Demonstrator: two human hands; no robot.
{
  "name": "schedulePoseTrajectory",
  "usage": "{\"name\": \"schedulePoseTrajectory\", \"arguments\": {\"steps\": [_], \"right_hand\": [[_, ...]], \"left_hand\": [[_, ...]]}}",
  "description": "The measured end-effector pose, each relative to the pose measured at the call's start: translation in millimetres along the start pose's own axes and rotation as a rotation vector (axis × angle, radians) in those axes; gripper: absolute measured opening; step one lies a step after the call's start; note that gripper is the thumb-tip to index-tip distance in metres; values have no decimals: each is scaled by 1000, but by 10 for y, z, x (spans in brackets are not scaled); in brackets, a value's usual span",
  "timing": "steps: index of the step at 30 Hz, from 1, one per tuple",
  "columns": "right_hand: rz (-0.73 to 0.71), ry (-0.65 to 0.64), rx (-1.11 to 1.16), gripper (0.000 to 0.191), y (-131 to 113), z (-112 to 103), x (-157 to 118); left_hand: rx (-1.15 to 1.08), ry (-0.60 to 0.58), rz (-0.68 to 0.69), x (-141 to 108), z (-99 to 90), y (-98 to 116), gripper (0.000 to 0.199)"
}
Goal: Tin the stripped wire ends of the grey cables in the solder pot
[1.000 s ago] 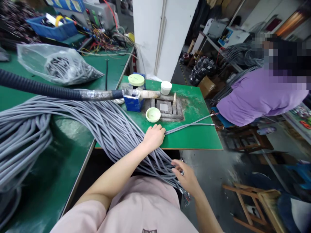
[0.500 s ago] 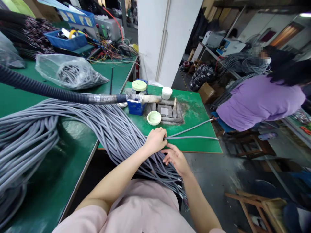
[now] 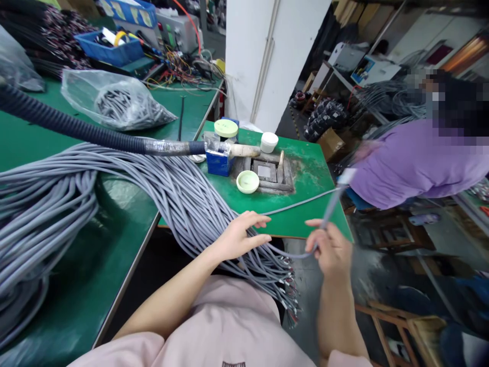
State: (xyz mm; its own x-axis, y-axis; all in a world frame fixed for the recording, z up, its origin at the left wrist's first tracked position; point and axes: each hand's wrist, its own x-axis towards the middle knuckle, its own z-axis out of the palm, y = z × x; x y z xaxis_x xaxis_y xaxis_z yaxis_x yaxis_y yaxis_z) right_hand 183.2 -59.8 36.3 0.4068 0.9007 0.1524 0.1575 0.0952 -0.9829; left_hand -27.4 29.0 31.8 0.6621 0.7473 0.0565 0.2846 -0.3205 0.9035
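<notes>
The person wears a loose pale pink top (image 3: 183, 321) with short sleeves (image 3: 141, 346) and a small dark chest label (image 3: 233, 364); the left hand (image 3: 237, 237) and right hand (image 3: 332, 252) are bare.

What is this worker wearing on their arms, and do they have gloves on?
Both forearms are bare, and neither the left hand nor the right hand wears a glove. The pale pink top has loose sleeves that stop well short of the wrists, and a small dark mark shows on its chest.
</notes>
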Motion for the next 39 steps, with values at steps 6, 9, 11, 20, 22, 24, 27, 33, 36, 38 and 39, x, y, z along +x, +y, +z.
{"name": "schedulePoseTrajectory", "arguments": {"steps": [6, 9, 11, 20, 22, 24, 27, 33, 36, 38, 39], "right_hand": [[90, -679, -316, 28, 20, 195, -250], [89, -713, -339, 29, 57, 218, -304], [102, -730, -337, 29, 67, 215, -327], [209, -556, -56, 30, 19, 461, -300], [235, -476, -28, 29, -13, 543, -282], [238, -449, -41, 28, -31, 595, -270], [230, -451, -74, 28, -13, 619, -262], [230, -559, -76, 28, 67, 622, -262], [250, -584, -42, 27, 67, 623, -255], [276, -603, 6, 29, 61, 620, -232], [291, -612, 35, 31, 58, 620, -214]], "left_hand": [[-585, 226, -243, -3, 26, 47, 34], [-651, 291, -303, 1, 33, 14, 33], [-678, 329, -325, 1, 38, -17, 36], [-753, 147, -351, -50, 134, -40, 40], [-769, 178, -335, -43, 133, -30, 37], [-785, 283, -312, -22, 100, -37, 34], [-803, 436, -300, 13, 16, -58, 33], [-679, 519, -264, 37, -85, -31, 28], [-638, 528, -247, 29, -106, -7, 29], [-639, 524, -233, 20, -104, 5, 30], [-644, 516, -227, 13, -94, 9, 30]]}}
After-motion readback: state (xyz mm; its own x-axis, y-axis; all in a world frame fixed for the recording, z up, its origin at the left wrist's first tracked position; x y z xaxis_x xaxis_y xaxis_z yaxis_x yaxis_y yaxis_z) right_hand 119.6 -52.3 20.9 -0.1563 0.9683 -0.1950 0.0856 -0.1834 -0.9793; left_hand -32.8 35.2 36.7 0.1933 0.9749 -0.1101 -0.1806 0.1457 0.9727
